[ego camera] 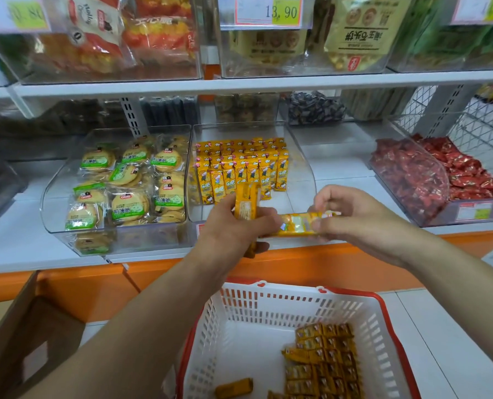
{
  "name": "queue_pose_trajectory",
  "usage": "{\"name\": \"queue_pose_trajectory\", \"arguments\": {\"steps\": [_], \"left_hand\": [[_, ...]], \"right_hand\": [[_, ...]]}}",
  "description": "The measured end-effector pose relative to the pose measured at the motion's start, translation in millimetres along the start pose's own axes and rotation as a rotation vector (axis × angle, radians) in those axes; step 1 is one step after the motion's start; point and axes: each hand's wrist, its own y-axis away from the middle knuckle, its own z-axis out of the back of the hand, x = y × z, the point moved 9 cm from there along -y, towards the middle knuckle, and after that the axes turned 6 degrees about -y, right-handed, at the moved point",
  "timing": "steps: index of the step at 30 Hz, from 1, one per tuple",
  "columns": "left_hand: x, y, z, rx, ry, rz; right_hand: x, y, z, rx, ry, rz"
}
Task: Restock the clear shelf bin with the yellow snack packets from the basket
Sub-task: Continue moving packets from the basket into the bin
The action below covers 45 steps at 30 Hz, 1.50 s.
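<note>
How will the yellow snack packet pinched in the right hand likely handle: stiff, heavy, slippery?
Probably light: the right hand pinches the long yellow snack packet at one end. Likely stiff, as it lies straight without sagging. Its glossy wrapper may slip.

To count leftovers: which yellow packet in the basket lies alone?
The single packet at the basket's lower left; the stacked packets fill its right side.
</note>
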Motion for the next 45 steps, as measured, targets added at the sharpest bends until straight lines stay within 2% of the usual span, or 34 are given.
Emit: {"name": "queue_pose_trajectory", "arguments": {"steps": [3, 8, 11, 16, 22, 27, 30, 34, 39, 42, 45], "left_hand": [[-6, 0, 5, -0.021, -0.004, -0.045], [-10, 0, 5, -0.005, -0.017, -0.048], [-7, -2, 12, 0.001, 0.011, 0.009], [-6, -9, 34, -0.042, 0.001, 0.048], [-9, -13, 49, -0.080, -0.081, 0.004], [-5, -16, 53, -0.091, -0.111, 0.009], [-3, -19, 52, -0.086, -0.119, 0.008], [2, -25, 49, -0.061, -0.149, -0.016], [5, -27, 50, -0.089, -0.135, -0.012], [5, -27, 52, -0.117, -0.164, -0.019], [7, -25, 48, -0.116, -0.170, -0.003]], "right_hand": [[-8, 5, -23, 0.127, 0.063, -0.067], [-4, 1, -39, 0.108, 0.072, -0.038], [2, -1, -35, 0.146, 0.056, -0.071], [27, -38, -2, -0.003, 0.148, 0.009], [47, -116, 35, -0.218, 0.621, 0.179], [36, -169, 45, -0.286, 1.202, 0.114], [28, -187, 44, -0.273, 1.421, 0.008], [19, -201, 38, -0.182, 1.498, -0.104], [12, -205, 31, -0.156, 1.547, -0.128], [18, -197, 33, -0.200, 1.516, -0.095], [37, -166, 33, -0.324, 1.477, 0.059]]}}
